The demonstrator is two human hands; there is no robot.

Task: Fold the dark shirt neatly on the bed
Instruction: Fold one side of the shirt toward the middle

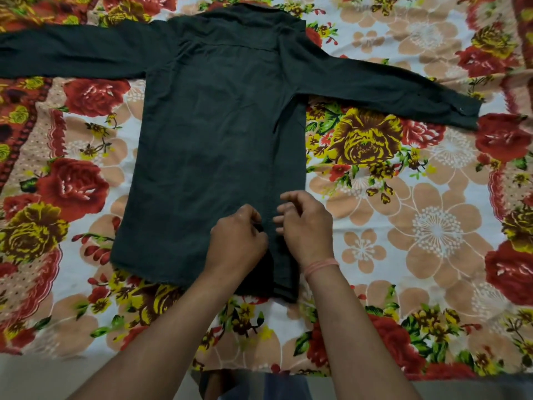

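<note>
Surface: a floral bedsheet [403, 226] in red, yellow and peach is covering the bed, lying under and around both hands.
Dark shirt [213, 145]: is lying flat on the sheet, collar at the far end beyond the fingers, one sleeve stretching out to each side.
Left hand [238, 241]: fingers [255, 219] are curling closed, pinching a fold of shirt cloth near the hem.
Right hand [305, 226]: is hovering just beside the left, fingers [284, 210] loosely bent and apart, gripping nothing visible.
Wristband [320, 267]: is circling the right wrist.
Room: a pale floor strip [43, 376] is showing nearer than the hands, below the sheet's edge.
</note>
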